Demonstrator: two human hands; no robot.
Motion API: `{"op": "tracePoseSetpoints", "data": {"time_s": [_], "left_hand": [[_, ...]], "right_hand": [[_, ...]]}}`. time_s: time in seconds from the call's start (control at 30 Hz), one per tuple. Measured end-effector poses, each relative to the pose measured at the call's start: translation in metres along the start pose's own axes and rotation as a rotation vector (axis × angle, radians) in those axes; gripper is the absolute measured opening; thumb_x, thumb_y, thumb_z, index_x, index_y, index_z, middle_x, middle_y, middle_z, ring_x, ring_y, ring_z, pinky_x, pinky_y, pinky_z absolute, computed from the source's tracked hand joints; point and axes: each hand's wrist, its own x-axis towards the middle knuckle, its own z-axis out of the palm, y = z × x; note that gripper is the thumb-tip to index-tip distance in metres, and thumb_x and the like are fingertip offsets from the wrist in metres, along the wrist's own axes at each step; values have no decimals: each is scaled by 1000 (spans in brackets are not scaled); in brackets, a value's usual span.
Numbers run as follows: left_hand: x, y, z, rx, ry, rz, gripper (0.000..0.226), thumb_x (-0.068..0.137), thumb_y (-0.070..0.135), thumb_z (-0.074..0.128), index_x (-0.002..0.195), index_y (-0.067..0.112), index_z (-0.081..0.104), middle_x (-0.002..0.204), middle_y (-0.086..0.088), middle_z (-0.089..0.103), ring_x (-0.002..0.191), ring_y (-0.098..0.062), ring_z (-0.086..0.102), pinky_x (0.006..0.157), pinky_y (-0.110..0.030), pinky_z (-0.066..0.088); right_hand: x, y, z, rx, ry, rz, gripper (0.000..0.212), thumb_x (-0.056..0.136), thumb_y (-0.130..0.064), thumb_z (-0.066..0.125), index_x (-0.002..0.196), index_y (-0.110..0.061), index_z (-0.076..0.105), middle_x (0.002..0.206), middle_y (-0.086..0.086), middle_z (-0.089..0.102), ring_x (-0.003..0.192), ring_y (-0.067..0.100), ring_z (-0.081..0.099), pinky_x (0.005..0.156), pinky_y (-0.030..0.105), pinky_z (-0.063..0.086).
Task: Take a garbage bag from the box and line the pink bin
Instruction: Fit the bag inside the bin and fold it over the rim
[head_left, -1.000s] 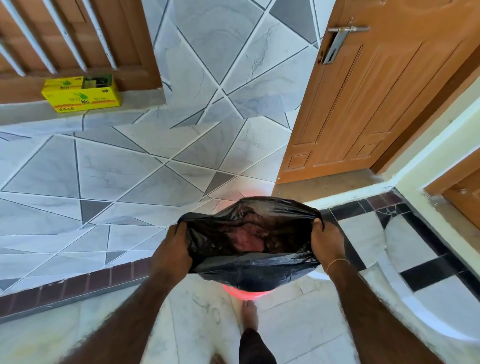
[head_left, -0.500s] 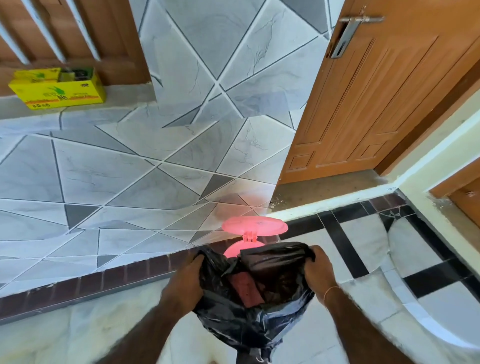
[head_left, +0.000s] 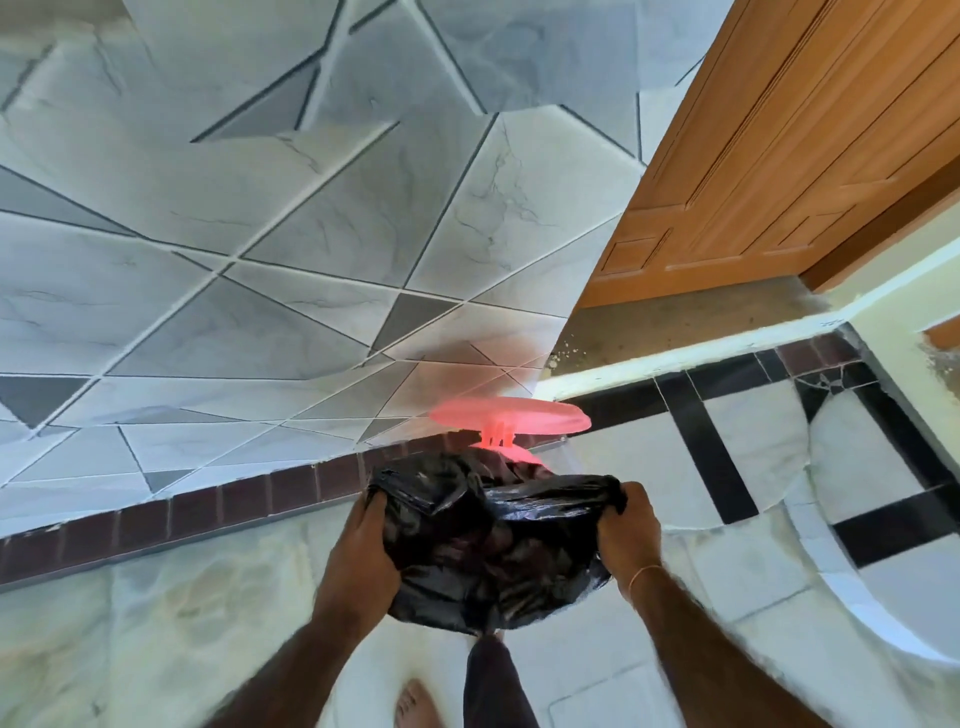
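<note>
A black garbage bag (head_left: 493, 551) hangs spread between my two hands, low over the floor. My left hand (head_left: 363, 561) grips the bag's left edge and my right hand (head_left: 631, 535) grips its right edge. Just behind the bag stands the pink bin (head_left: 511, 457); its round lid (head_left: 509, 415) is raised open and its body is mostly hidden by the bag. The box of bags is out of view.
A grey patterned tile wall (head_left: 260, 260) rises behind the bin, with a dark brick skirting (head_left: 208, 509) at its foot. A wooden door (head_left: 779, 156) stands at the right. My bare foot (head_left: 415, 701) and trouser leg (head_left: 493, 680) are below the bag.
The view has tilted down and the yellow box has left the frame. My hands have lowered the bag in front of the pink bin, whose open lid now shows.
</note>
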Motion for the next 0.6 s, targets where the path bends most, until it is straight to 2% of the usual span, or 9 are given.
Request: {"op": "tracePoseSetpoints", "data": {"time_s": [0.17, 0.33, 0.4, 0.5, 0.6], "left_hand": [[24, -32, 50, 0, -86, -41, 73, 77, 0, 42, 140, 36, 36, 147, 13, 38, 124, -21, 52, 102, -40, 46], [61, -56, 94, 46, -117, -98, 74, 72, -3, 40, 139, 30, 38, 148, 8, 37, 125, -25, 51, 99, -39, 45], [81, -63, 106, 56, -96, -112, 68, 72, -1, 39, 135, 27, 40, 145, 5, 41, 122, -28, 53, 96, -41, 46], [117, -76, 123, 37, -47, -175, 60, 71, 3, 37, 127, 23, 43, 135, -1, 48, 113, -35, 56, 91, -45, 48], [145, -92, 136, 39, 19, -208, 68, 66, 1, 40, 129, 26, 42, 134, -4, 48, 109, -39, 57, 89, -49, 49]], "right_hand": [[38, 35, 39, -25, -6, 95, 11, 87, -10, 45, 91, -18, 50, 92, 14, 64, 86, 38, 58, 80, 45, 51], [78, 64, 73, 19, 4, 163, 4, 84, -17, 54, 85, -16, 51, 83, 9, 63, 80, 34, 57, 73, 38, 47], [99, 69, 84, 78, 63, 189, 12, 84, -25, 57, 86, -14, 53, 82, 8, 62, 84, 35, 58, 74, 38, 46], [140, 82, 99, 100, 159, 209, 31, 88, -39, 57, 97, -10, 59, 100, 16, 66, 93, 36, 58, 82, 40, 46], [173, 94, 109, 50, 247, 241, 54, 89, -53, 54, 107, -2, 62, 108, 22, 66, 99, 41, 59, 80, 39, 44]]}}
